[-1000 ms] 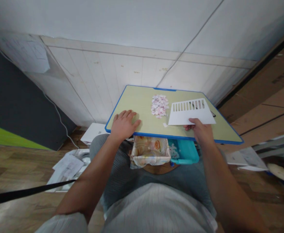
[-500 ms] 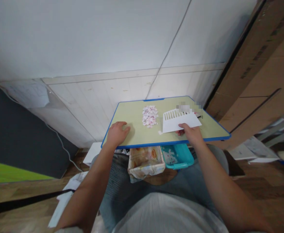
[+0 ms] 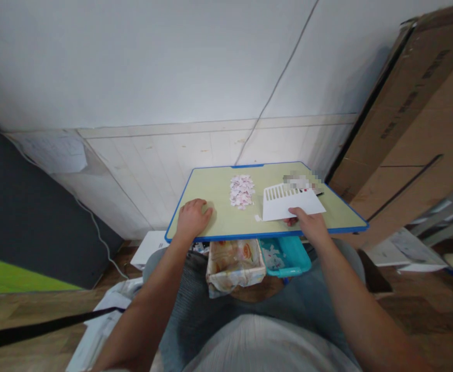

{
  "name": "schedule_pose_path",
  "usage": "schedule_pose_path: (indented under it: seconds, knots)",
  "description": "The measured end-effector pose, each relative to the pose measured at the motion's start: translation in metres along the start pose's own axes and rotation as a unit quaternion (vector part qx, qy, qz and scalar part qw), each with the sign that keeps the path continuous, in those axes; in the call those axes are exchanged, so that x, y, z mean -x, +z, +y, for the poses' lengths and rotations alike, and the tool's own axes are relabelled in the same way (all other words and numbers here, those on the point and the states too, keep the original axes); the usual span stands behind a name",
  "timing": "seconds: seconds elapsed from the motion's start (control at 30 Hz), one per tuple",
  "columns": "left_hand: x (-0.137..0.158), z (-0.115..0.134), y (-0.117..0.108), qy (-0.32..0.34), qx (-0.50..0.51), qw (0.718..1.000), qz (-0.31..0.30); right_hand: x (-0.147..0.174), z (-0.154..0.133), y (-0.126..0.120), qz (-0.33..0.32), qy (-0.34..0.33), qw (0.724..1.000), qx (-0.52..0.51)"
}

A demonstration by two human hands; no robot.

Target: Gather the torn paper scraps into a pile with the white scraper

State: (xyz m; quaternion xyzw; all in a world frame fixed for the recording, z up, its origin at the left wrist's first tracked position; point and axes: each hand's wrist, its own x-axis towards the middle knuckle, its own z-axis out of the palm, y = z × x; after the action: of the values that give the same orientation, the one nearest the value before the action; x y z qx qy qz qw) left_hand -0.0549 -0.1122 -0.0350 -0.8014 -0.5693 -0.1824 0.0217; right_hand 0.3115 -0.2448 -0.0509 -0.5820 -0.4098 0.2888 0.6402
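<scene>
My right hand pinches the near edge of a white card that has a row of narrow slots along its far side, thumb on top and fingers below. My left hand lies on the left part of the small table, fingers loosely spread and holding nothing. Between the hands, toward the back, is a pile of small pale pink and white paper pieces. One loose scrap lies just left of the card. Behind the card, blurred items cannot be made out.
Below the table's front edge sit a cloth-lined basket and a turquoise bin with white scraps inside. A wall with a hanging cable stands behind. Large cardboard boxes rise on the right.
The view has shifted slightly, so the table appears a little lower. Both hands keep nearly the same places; the right one still holds the slotted card.
</scene>
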Motion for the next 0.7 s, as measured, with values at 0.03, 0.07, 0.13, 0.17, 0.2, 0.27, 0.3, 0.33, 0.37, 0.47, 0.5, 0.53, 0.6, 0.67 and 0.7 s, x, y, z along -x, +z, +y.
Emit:
schedule_pose_path:
  seconds: [0.03, 0.07, 0.13, 0.17, 0.2, 0.27, 0.3, 0.33, 0.37, 0.47, 0.5, 0.53, 0.6, 0.67, 0.7]
  knots:
    - [0.0, 0.0, 0.0, 0.001, 0.002, 1.0, 0.0, 0.003, 0.0, -0.003, 0.0, 0.001, 1.0, 0.006]
    - [0.0, 0.0, 0.0, 0.0, 0.004, 1.0, 0.002, 0.006, 0.0, -0.007, 0.001, 0.002, 1.0, 0.012]
    - [0.0, 0.0, 0.001, -0.004, 0.006, 1.0, 0.005, 0.011, 0.0, -0.016, 0.004, 0.006, 1.0, 0.022]
    - [0.0, 0.001, 0.001, -0.005, 0.007, 1.0, 0.006, 0.013, -0.001, -0.02, 0.006, 0.008, 1.0, 0.024]
    - [0.0, 0.001, 0.001, -0.005, 0.007, 1.0, 0.007, 0.015, -0.001, -0.024, 0.01, 0.011, 1.0, 0.023]
    - [0.0, 0.001, 0.001, -0.005, 0.006, 1.0, 0.007, 0.017, -0.003, -0.029, 0.025, 0.013, 1.0, 0.011]
    - [0.0, 0.001, 0.001, -0.005, 0.005, 1.0, 0.008, 0.017, -0.004, -0.03, 0.034, 0.013, 0.999, 0.003]
    - [0.0, 0.001, 0.001, -0.005, 0.004, 1.0, 0.008, 0.016, -0.006, -0.029, 0.041, 0.013, 0.999, -0.004]
    - [0.0, 0.001, 0.002, -0.005, 0.004, 1.0, 0.009, 0.016, -0.007, -0.027, 0.046, 0.013, 0.999, -0.007]
    - [0.0, 0.0, 0.002, -0.004, 0.004, 1.0, 0.011, 0.013, -0.011, -0.017, 0.03, 0.003, 1.0, 0.007]
    - [0.0, -0.001, 0.002, -0.004, 0.004, 1.0, 0.012, 0.012, -0.011, -0.014, 0.019, -0.005, 1.0, 0.016]
    - [0.0, -0.001, 0.003, -0.005, 0.004, 1.0, 0.012, 0.01, -0.012, -0.01, 0.009, -0.012, 1.0, 0.023]
    - [-0.001, -0.001, 0.004, -0.007, 0.005, 1.0, 0.009, 0.007, -0.011, -0.005, -0.005, -0.017, 0.999, 0.036]
    - [-0.002, -0.002, 0.005, -0.009, 0.008, 1.0, 0.004, 0.004, -0.008, -0.003, -0.01, -0.01, 0.999, 0.046]
    - [-0.002, -0.002, 0.005, -0.009, 0.01, 1.0, 0.003, 0.002, -0.006, -0.003, -0.014, -0.006, 0.999, 0.049]
